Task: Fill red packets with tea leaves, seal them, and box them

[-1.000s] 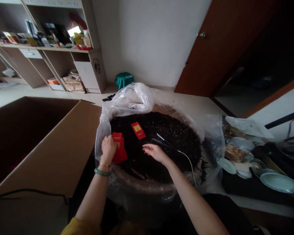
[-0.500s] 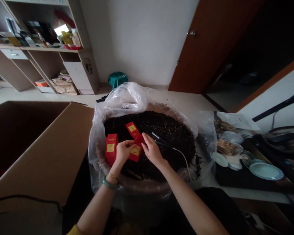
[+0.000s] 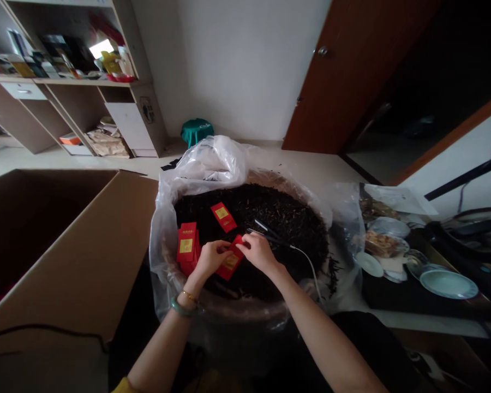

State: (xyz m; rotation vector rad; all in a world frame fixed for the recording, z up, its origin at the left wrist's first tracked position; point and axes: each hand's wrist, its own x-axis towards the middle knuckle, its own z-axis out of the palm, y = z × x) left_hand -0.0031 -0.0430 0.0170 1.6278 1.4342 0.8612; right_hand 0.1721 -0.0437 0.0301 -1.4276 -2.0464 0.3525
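Note:
Both hands meet over a wide round basket (image 3: pixel 245 314) lined with clear plastic and heaped with dark loose tea leaves (image 3: pixel 286 218). My left hand (image 3: pixel 210 258) and my right hand (image 3: pixel 258 251) pinch one small red packet (image 3: pixel 230 263) with a gold label between them. A stack of similar red packets (image 3: pixel 187 246) lies on the leaves just left of my left hand. Another single red packet (image 3: pixel 223 216) rests on the leaves farther back. A black tool with a white cord (image 3: pixel 270 236) lies beside my right hand.
A large open cardboard box (image 3: pixel 77 256) stands at the left. A low dark table (image 3: pixel 413 295) at the right holds plates, bowls and snacks. Wooden shelving (image 3: pixel 77 82) lines the back left wall, a green stool (image 3: pixel 196 131) stands by it, and a brown door (image 3: pixel 352 71) is behind.
My left hand put the stack of red packets down on the leaves and moved right. Both hands then closed on a single red packet and drew it slightly nearer.

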